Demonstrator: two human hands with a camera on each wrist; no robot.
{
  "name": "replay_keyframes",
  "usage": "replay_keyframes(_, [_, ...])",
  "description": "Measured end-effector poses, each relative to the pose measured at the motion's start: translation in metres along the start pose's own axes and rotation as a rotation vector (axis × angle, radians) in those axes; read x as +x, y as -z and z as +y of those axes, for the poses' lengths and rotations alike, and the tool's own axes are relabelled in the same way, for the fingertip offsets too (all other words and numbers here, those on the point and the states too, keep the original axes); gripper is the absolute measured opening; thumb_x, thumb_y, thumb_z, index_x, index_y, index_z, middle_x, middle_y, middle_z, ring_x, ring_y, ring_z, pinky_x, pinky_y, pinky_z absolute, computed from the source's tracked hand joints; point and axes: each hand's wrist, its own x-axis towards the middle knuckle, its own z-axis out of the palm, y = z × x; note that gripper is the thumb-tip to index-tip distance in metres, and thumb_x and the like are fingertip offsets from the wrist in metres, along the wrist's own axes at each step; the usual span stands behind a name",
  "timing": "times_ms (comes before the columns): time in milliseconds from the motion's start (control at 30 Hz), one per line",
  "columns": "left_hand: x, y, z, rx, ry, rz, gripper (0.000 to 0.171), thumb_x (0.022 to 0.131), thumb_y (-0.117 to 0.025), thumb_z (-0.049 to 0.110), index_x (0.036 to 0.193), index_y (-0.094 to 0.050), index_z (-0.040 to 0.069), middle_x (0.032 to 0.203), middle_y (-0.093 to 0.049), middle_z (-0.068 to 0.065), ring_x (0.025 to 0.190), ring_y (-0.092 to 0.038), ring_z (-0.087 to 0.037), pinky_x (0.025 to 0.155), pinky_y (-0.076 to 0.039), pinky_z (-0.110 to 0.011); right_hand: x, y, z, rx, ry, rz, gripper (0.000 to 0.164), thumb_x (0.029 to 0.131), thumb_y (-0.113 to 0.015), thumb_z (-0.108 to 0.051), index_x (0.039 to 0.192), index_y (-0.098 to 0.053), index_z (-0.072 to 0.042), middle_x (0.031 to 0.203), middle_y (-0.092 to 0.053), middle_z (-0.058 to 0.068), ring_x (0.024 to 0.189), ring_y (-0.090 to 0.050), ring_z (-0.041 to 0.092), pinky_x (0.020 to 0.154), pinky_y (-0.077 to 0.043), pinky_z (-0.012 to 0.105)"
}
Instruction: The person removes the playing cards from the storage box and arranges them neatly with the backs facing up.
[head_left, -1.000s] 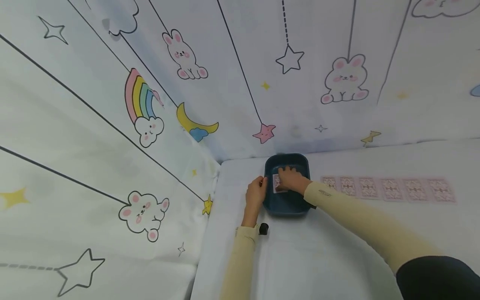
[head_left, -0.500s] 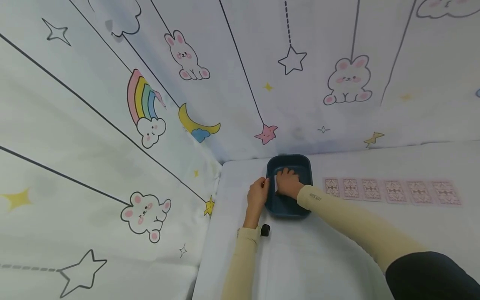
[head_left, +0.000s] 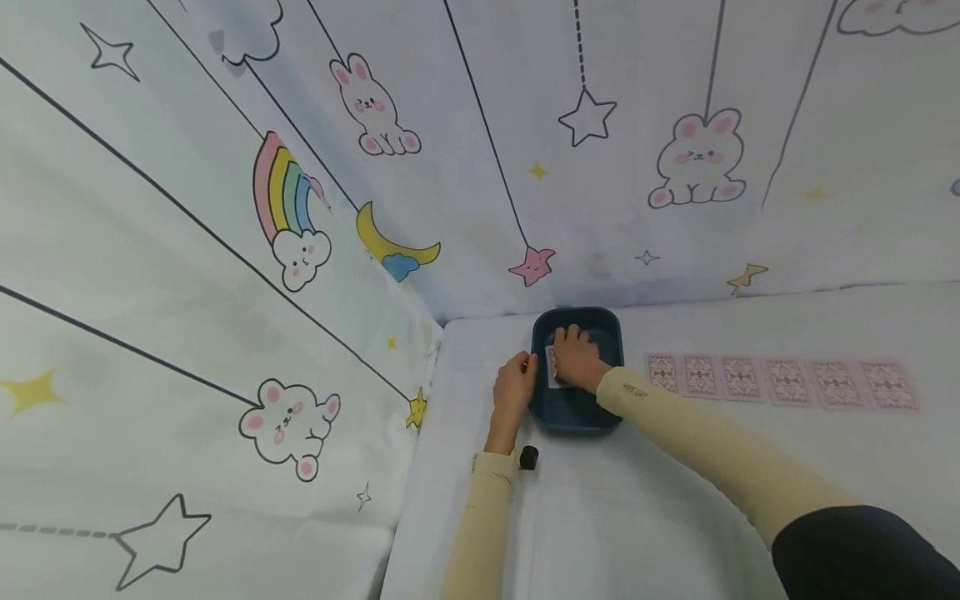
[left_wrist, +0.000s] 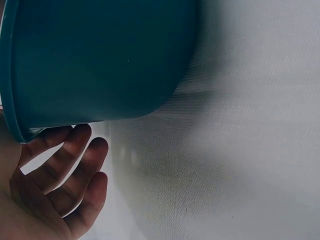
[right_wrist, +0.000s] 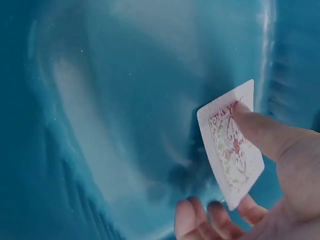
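Note:
A dark blue rectangular basin [head_left: 576,417] stands on the white-covered table in the head view. My left hand [head_left: 513,387] grips its left rim, thumb at the edge. Fingers [left_wrist: 92,155] of that hand lie bent against the outer wall in the left wrist view. Inside the basin, my right hand [head_left: 579,360] holds a playing card [head_left: 552,368] with a red-and-white patterned back. The right wrist view shows the thumb [right_wrist: 255,127] on the back of the tilted card [right_wrist: 227,160], with fingers behind it. The card's face is hidden; whether several cards are stacked I cannot tell.
Several face-down playing cards [head_left: 786,382] lie in a row on the table to the right of the basin. A small black object [head_left: 528,457] sits beside the left wrist. Cloth walls with cartoon prints [head_left: 693,158] rise behind and to the left.
In the basin, the card turned edge-on under my right hand half a second ago; now its back shows again. The right hand shifted slightly; my left hand stayed at the rim.

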Motion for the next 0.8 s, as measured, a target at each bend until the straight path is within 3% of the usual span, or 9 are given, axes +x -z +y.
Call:
replay_keyframes(133, [-0.001, 0.002, 0.002, 0.007, 0.002, -0.005, 0.031, 0.105, -0.049, 0.039, 0.092, -0.064, 0.016, 0.071, -0.056, 0.0, 0.057, -0.047, -0.013, 0.05, -0.034, -0.028, 0.003, 0.002, 0.007, 0.172, -0.029, -0.068, 0.064, 0.096, -0.055, -0.008, 0.146, -0.018, 0.009, 0.086, -0.06, 0.022, 0.068, -0.057, 0.031, 0.06, -0.046, 0.039])
replay_keyframes(200, [-0.002, 0.003, 0.004, 0.004, 0.003, -0.006, 0.03, 0.105, -0.05, 0.038, 0.092, -0.064, 0.015, 0.072, -0.057, -0.001, 0.058, -0.047, -0.014, 0.05, -0.034, -0.028, 0.003, 0.005, 0.01, 0.278, -0.041, -0.116, 0.071, 0.096, -0.05, -0.001, 0.151, -0.006, 0.008, 0.067, -0.055, 0.012, 0.051, -0.048, 0.021, 0.05, -0.036, 0.033])
replay_keyframes(267, [-0.003, 0.004, 0.005, 0.001, 0.006, -0.006, 0.03, 0.105, -0.05, 0.037, 0.091, -0.063, 0.014, 0.072, -0.058, -0.002, 0.058, -0.047, -0.014, 0.051, -0.033, -0.029, 0.002, 0.008, 0.015, 0.356, -0.033, -0.154, 0.077, 0.095, -0.047, 0.003, 0.154, 0.003, 0.008, 0.061, -0.05, 0.007, 0.044, -0.04, 0.015, 0.046, -0.031, 0.03])
replay_keyframes(333, [-0.003, 0.004, 0.006, -0.002, 0.009, -0.005, 0.029, 0.105, -0.051, 0.036, 0.091, -0.064, 0.014, 0.072, -0.058, -0.002, 0.058, -0.047, -0.015, 0.051, -0.033, -0.029, 0.001, 0.011, 0.02, 0.407, -0.019, -0.17, 0.078, 0.095, -0.046, 0.005, 0.155, 0.004, 0.007, 0.063, -0.05, 0.008, 0.045, -0.039, 0.015, 0.046, -0.031, 0.029])
replay_keyframes(533, [-0.002, 0.001, 0.005, 0.0, 0.007, 0.009, 0.029, 0.105, -0.05, 0.035, 0.093, -0.065, 0.014, 0.072, -0.058, -0.003, 0.058, -0.048, -0.016, 0.051, -0.033, -0.03, -0.009, 0.024, 0.039, 0.5, 0.071, -0.094, 0.053, 0.096, -0.056, -0.003, 0.143, -0.032, 0.004, 0.096, -0.06, 0.02, 0.071, -0.058, 0.023, 0.061, -0.045, 0.031])
replay_keyframes(667, [-0.001, 0.0, 0.005, 0.003, 0.014, 0.012, 0.03, 0.105, -0.05, 0.036, 0.094, -0.066, 0.013, 0.074, -0.059, -0.004, 0.061, -0.049, -0.016, 0.052, -0.033, -0.029, -0.019, 0.033, 0.055, 0.588, 0.138, -0.044, 0.051, 0.098, -0.061, -0.008, 0.142, -0.038, 0.006, 0.095, -0.063, 0.02, 0.075, -0.064, 0.026, 0.066, -0.051, 0.034])
replay_keyframes(800, [-0.001, -0.001, 0.005, 0.007, 0.015, 0.002, 0.031, 0.105, -0.049, 0.037, 0.094, -0.065, 0.013, 0.075, -0.06, -0.004, 0.061, -0.05, -0.016, 0.053, -0.034, -0.029, -0.029, 0.038, 0.07, 0.703, 0.15, -0.019, 0.052, 0.099, -0.062, -0.01, 0.144, -0.038, 0.003, 0.097, -0.066, 0.019, 0.081, -0.067, 0.026, 0.076, -0.056, 0.04])
